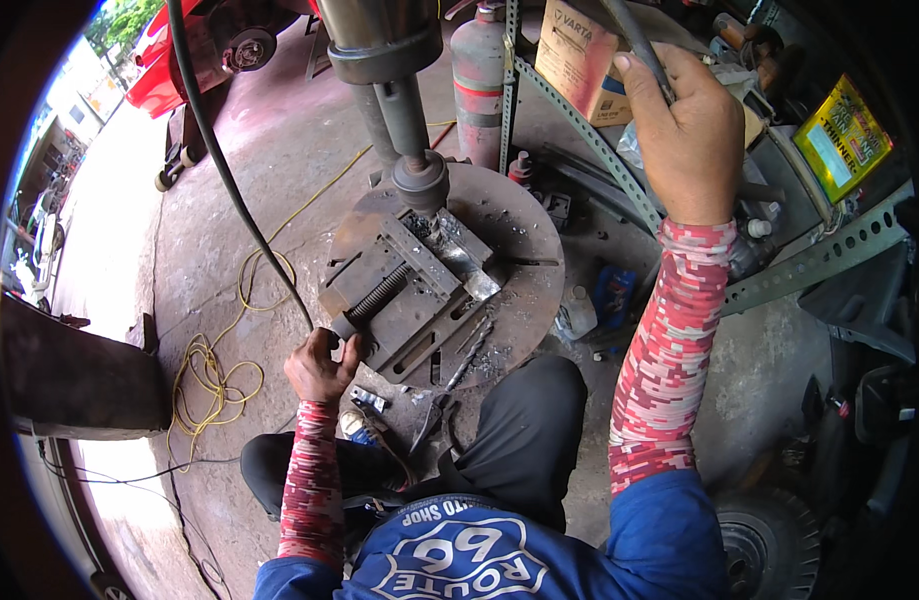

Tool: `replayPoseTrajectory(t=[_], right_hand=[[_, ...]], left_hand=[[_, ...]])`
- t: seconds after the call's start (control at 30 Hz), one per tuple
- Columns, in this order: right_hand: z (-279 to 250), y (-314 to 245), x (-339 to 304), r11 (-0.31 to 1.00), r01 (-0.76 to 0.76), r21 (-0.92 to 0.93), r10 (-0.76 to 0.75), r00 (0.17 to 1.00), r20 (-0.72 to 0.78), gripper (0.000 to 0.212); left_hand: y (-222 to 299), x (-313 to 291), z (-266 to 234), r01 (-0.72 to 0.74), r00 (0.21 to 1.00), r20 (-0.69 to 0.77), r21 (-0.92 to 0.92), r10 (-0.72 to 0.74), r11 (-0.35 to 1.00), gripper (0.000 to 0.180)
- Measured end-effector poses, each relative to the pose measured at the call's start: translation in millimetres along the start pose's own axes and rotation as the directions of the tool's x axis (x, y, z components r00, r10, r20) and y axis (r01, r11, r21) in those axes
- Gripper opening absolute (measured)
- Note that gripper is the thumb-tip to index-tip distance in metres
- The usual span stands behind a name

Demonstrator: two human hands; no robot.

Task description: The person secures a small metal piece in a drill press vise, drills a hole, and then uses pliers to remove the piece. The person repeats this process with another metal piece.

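Note:
A drill press stands before me, its dark chuck (420, 182) low over a machine vise (419, 335) on the round metal table (534, 225). My left hand (322, 368) is closed at the outer end of the vise's threaded screw (379, 292), around its handle, which the fingers mostly hide. Raised at the upper right, my right hand (691, 145) wraps round a dark lever (637, 42). Bright metal shows in the vise below the chuck, too cluttered with shavings to name. A long twist drill bit (469, 355) lies by the table's near edge.
A black cable (224, 150) hangs down to my left hand. A yellow cord (214, 385) lies coiled on the floor. Behind the table stands a gas cylinder (477, 85). To the right are a perforated metal rack (589, 135), a cardboard box (574, 60) and a yellow can (841, 138).

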State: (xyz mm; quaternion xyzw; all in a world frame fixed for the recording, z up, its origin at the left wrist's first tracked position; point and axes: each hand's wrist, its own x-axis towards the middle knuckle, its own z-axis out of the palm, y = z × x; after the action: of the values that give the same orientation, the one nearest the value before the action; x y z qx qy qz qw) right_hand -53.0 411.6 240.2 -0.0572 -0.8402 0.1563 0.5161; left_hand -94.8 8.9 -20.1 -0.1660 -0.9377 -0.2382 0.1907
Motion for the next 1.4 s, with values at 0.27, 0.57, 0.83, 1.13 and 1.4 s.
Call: replayPoseTrajectory(t=[0.27, 0.57, 0.83, 1.13, 1.4], right_hand=[[0.2, -1.9, 1.5, 0.999, 0.027, 0.04, -0.026, 0.999, -0.03, 0.027], [-3.5, -2.5, 0.9, 0.999, 0.038, -0.04, -0.037, 0.999, 0.019, 0.033], [-4.7, -4.0, 1.3, 0.999, 0.02, -0.05, -0.018, 0.999, 0.029, 0.031], [-0.7, -5.4, 2.4, 0.998, -0.006, 0.061, 0.007, 1.0, -0.018, 0.026], [-0.9, -3.9, 0.8, 0.997, -0.036, 0.066, 0.036, 0.999, 0.006, 0.026]], left_hand=[[0.0, 0.1, -0.3, -0.025, 0.999, -0.028, -0.016, 0.025, 1.0, 0.038], [1.6, 0.8, -2.0, -0.018, 0.999, -0.034, -0.04, 0.017, 0.999, 0.038], [3.6, 0.5, -4.0, -0.006, 1.0, -0.029, -0.014, 0.006, 1.0, 0.038], [2.7, 0.2, -4.1, -0.024, 0.999, -0.044, -0.011, 0.023, 1.0, 0.039], [4.0, 0.9, -4.5, -0.022, 0.999, -0.043, -0.039, 0.02, 0.999, 0.041]])
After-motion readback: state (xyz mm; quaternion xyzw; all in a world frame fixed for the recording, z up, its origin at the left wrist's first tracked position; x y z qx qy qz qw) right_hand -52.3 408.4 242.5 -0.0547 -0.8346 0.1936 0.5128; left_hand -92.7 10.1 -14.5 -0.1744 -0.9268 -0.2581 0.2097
